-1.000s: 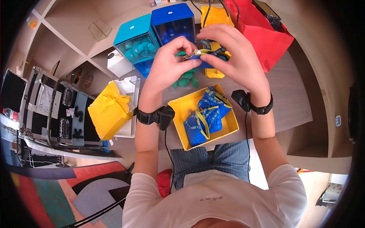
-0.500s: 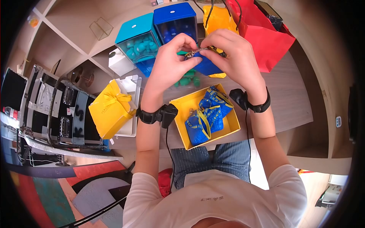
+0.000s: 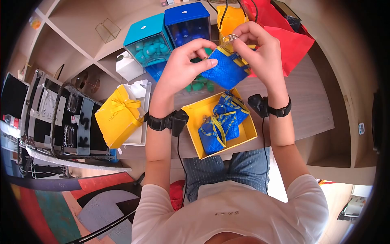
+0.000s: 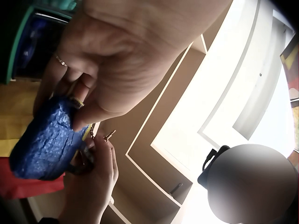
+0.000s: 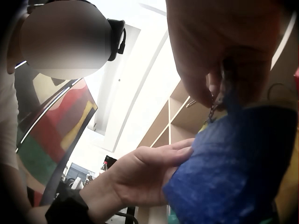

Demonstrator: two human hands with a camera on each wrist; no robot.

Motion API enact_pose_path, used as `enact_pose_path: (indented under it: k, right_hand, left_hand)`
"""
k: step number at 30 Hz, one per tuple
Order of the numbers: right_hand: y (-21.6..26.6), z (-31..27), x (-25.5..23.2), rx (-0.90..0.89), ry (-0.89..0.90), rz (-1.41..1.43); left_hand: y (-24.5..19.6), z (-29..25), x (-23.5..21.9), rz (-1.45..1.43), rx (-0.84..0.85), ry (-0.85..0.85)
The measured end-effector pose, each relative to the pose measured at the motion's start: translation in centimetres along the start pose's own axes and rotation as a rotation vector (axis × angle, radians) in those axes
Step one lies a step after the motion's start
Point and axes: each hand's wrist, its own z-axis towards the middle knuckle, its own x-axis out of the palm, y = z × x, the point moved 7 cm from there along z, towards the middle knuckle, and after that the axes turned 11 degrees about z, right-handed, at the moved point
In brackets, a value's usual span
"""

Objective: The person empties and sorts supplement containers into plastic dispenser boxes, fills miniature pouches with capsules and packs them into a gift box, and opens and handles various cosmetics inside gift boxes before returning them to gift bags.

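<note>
One blue pouch point(image 3: 227, 70) up over the desk point(image 3: 302, 95), by the yellow box's point(image 3: 244, 139) far edge — slanting far-left to near-right, low corner boxward — left hand point(image 3: 185, 69) pinching its upper corner, right hand's point(image 3: 263, 55) curled fingers pinching the metal clip point(image 3: 230, 38).

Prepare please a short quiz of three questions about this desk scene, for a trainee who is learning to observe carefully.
1. What does the left hand pinch?
A) a red paper bag
B) a blue pouch
C) a white box

2. True or false: the turquoise container stands to the left of the dark blue container.

3. Fill in: the pouches inside the open yellow box are mainly ____ in colour.

Key: 1 B; 2 true; 3 blue
</note>
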Motion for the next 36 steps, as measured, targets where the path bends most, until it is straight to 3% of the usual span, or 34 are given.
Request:
enact_pose_path:
  k: [1,2,4,7,11,16,20,24,27,32,35,36]
  right_hand:
    - [-0.8,-0.1,0.1,0.145,0.037,0.132]
    - [-0.5,0.0,-0.1,0.145,0.037,0.131]
    - [-0.8,-0.2,1.0,0.315,0.180,0.492]
    - [-1.0,-0.3,1.7,0.377,0.209,0.674]
    - [-0.8,-0.2,1.7,0.321,0.227,0.665]
    - [0.5,-0.5,2.4,0.318,0.290,0.748]
    - [0.4,-0.2,1.4,0.267,0.237,0.644]
    - [-0.1,0.1,0.3,0.283,0.205,0.632]
    - [0.2,0.0,1.1,0.174,0.220,0.519]
    - [-0.5,-0.1,1.4,0.240,0.172,0.591]
    - [-0.9,0.0,0.3,0.273,0.134,0.566]
    - [-1.0,0.0,0.0,0.288,0.109,0.540]
  left_hand:
    - [-0.1,0.0,0.2,-0.014,-0.023,0.023]
    - [-0.4,0.0,0.3,-0.014,-0.023,0.023]
    - [-0.1,-0.1,1.2,0.056,-0.136,0.132]
    - [0.3,0.0,1.8,-0.024,-0.112,0.144]
    - [-0.6,0.1,2.2,0.061,0.000,0.113]
    - [-2.8,-0.1,1.9,0.369,0.186,-0.020]
    - [-2.5,0.0,1.4,0.453,0.146,0.058]
    - [-1.4,-0.1,-1.0,0.159,0.093,-0.132]
    - [-0.9,-0.3,-2.2,-0.073,0.021,-0.247]
    - [0.3,-0.5,-4.6,-0.130,-0.012,-0.406]
    - [1.6,-0.9,-7.7,-0.263,0.013,-0.631]
    - [1.6,-1.0,-8.1,-0.264,0.015,-0.633]
